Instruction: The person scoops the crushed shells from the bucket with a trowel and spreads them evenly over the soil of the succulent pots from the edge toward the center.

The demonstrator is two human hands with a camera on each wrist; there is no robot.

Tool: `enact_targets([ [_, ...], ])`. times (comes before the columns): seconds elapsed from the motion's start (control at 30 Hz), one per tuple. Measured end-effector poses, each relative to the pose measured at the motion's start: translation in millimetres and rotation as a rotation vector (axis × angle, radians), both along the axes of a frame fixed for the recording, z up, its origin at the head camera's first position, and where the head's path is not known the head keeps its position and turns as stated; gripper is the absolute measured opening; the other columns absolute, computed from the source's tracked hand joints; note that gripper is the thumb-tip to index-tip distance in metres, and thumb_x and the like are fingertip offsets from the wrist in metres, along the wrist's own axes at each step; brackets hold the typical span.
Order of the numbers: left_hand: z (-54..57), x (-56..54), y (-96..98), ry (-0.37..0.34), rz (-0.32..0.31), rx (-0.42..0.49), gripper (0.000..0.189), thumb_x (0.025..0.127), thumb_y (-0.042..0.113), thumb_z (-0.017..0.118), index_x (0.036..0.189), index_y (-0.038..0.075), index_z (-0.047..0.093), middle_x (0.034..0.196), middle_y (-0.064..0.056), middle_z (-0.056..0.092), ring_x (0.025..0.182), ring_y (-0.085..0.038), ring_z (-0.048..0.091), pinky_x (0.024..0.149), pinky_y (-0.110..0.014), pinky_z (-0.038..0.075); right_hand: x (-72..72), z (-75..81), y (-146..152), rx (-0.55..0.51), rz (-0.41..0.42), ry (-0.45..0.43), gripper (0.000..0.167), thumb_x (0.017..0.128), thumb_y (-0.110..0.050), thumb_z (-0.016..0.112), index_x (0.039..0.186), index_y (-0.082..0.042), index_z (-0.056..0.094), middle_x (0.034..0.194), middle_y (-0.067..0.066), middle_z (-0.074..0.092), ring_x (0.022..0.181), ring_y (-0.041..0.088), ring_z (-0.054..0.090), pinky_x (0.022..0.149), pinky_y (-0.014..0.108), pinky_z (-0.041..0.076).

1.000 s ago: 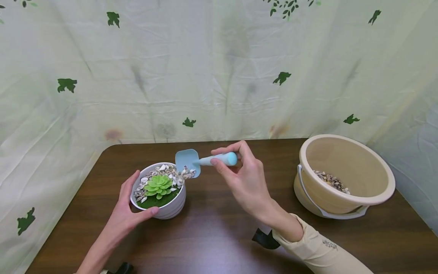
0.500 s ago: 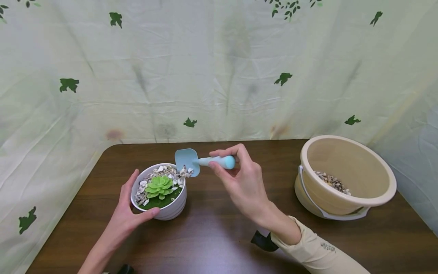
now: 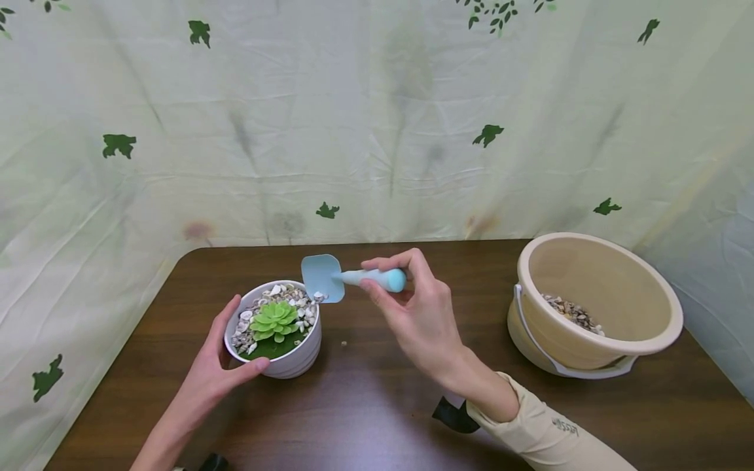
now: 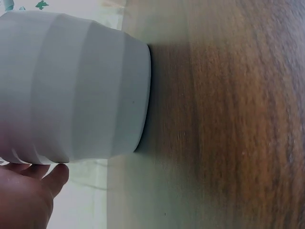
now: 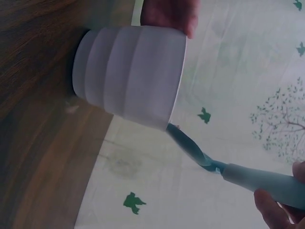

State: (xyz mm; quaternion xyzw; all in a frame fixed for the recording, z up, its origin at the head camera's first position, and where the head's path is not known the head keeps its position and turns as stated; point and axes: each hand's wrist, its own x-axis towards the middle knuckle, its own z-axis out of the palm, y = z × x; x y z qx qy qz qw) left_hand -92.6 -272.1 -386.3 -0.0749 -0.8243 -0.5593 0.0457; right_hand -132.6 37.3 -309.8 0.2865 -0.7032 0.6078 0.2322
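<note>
A white ribbed flower pot (image 3: 292, 363) stands upright on the table, holding a green succulent (image 3: 274, 320) among pale pebbles (image 3: 250, 318), with green showing at its near side. My left hand (image 3: 218, 366) grips the pot's left side, thumb at the near rim. Between thumb and fingers, my right hand (image 3: 421, 307) pinches the handle of a light blue trowel (image 3: 321, 275). The blade is tilted over the pot's right rim, a few pebbles at its lower edge. In the right wrist view, the blade's tip touches the rim of the pot (image 5: 138, 76).
A beige bucket (image 3: 530, 327) with a white handle stands on the right of the brown table (image 3: 377, 412), with more pebbles (image 3: 574, 314) inside. One small pebble (image 3: 344, 343) lies on the table right of the pot. A leaf-patterned curtain (image 3: 377, 131) hangs behind.
Most of the pebbles on the trowel's blade have slid off toward the pot. One small pebble has appeared on the table. Both hands have hardly moved.
</note>
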Motion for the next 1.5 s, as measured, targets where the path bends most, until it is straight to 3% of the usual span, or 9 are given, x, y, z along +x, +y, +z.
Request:
enact_targets([
  [0.33,0.1,0.2,-0.1,-0.010,-0.011,0.022,0.097,0.084,0.005,0.073,0.158,0.030,0.013,0.155,-0.012,0.022,0.124,-0.007,0.038,0.091,-0.011,0.036,-1.0,-7.8,-7,-0.036,0.043,0.005,0.027,0.087,-0.003,0.073,0.102,-0.004,0.052,0.111,0.005,0.070,0.098,0.015,0.068,0.075,0.031,0.056],
  [0.57,-0.1,-1.1,-0.4,-0.020,-0.012,0.012,0.098,0.084,0.006,0.073,0.158,0.030,0.013,0.157,-0.011,0.020,0.125,-0.007,0.037,0.091,-0.010,0.035,-5.8,-17.0,-12,-0.087,0.097,0.015,0.025,0.088,0.001,0.070,0.102,0.001,0.049,0.114,0.013,0.069,0.101,0.023,0.068,0.078,0.033,0.055],
  [0.9,-1.0,-1.3,-1.1,-0.023,-0.018,0.018,0.099,0.084,0.005,0.073,0.157,0.032,0.012,0.157,-0.010,0.019,0.126,-0.008,0.035,0.091,-0.011,0.034,-9.3,-24.2,-13,-0.147,0.128,-0.021,0.025,0.088,0.006,0.067,0.103,0.001,0.048,0.117,0.014,0.067,0.104,0.025,0.066,0.081,0.031,0.054],
  [1.13,-1.8,-1.1,-0.9,-0.027,-0.017,0.028,0.099,0.084,0.004,0.073,0.157,0.032,0.012,0.157,-0.011,0.019,0.125,-0.008,0.036,0.090,-0.011,0.035,-16.9,-22.8,-5,-0.274,0.138,-0.133,0.025,0.091,0.003,0.066,0.108,0.003,0.048,0.118,0.016,0.066,0.104,0.029,0.064,0.087,0.034,0.052],
  [1.37,-4.6,-0.1,0.3,0.008,-0.002,0.055,0.100,0.083,0.000,0.073,0.158,0.026,0.012,0.153,-0.014,0.025,0.122,-0.006,0.040,0.091,-0.011,0.036,-27.6,-11.6,21,-0.489,0.137,-0.362,0.021,0.092,-0.002,0.067,0.107,0.002,0.052,0.112,0.020,0.068,0.095,0.026,0.067,0.086,0.044,0.053],
  [1.5,-4.7,0.5,0.3,0.032,0.001,0.075,0.101,0.081,-0.004,0.073,0.158,0.021,0.012,0.152,-0.016,0.025,0.123,-0.005,0.040,0.092,-0.011,0.035,-28.0,-3.6,38,-0.566,0.157,-0.442,0.017,0.093,-0.001,0.066,0.105,0.002,0.054,0.107,0.021,0.069,0.094,0.025,0.069,0.085,0.049,0.051],
])
